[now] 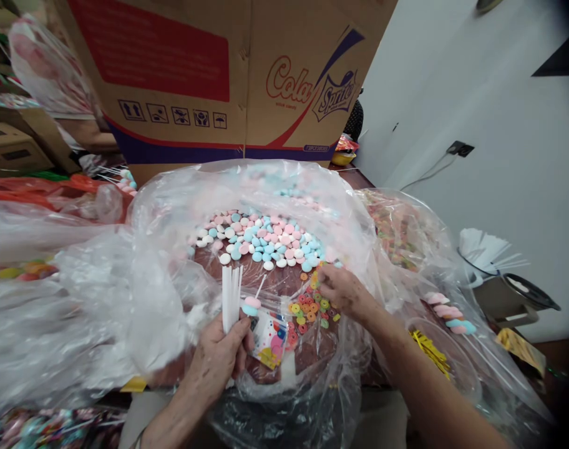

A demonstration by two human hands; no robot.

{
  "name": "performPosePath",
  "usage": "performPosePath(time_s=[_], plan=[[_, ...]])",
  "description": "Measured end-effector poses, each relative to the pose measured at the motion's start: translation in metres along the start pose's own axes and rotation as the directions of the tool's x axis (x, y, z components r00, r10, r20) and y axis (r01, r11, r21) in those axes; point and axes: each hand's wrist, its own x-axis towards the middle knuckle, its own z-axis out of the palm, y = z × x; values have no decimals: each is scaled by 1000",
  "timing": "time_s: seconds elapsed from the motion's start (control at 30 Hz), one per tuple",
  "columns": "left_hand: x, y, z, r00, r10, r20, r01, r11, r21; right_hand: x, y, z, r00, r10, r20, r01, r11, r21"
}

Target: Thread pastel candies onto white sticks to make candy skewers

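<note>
The left hand (219,358) is closing around a bundle of about five thin white plastic sticks (231,296), standing upright, with a small printed clear packet (269,337) just beside its fingers. The right hand (343,290) is curling, fingertips down, into a scatter of small colourful ring-shaped candies (307,308); I cannot tell whether it is pinching one. Beyond them, dozens of pink, blue and white disc candies (261,240) are lying inside one wide clear plastic bag (172,212), before one big printed cardboard box (228,75).
</note>
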Motion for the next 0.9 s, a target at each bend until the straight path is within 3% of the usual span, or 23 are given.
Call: performPosePath(time_s=[0.13,0.37,0.57,0.73,0.8,0.83,0.9], plan=[[0,0,0,1000,5,9,-5,1000,-1,20,-5,3,998,67,12,-67,997,41],[-1,3,1,1000,-8,-9,8,1000,0,43,0,18,996,24,88,-22,999,-26],[0,1,0,1000,0,3,0,1000,-6,43,-1,11,993,20,115,-25,999,47],[-1,5,2,1000,-21,21,21,1000,-6,33,-20,14,997,59,42,-65,983,174],[-2,10,3,999,-32,34,32,999,-14,30,-31,18,997,68,20,-71,914,399],[-3,12,4,998,-37,41,38,999,-18,29,-37,20,997,70,24,-72,825,561],[-3,14,5,997,-40,61,42,999,-26,28,-50,23,996,72,46,-78,546,834]])
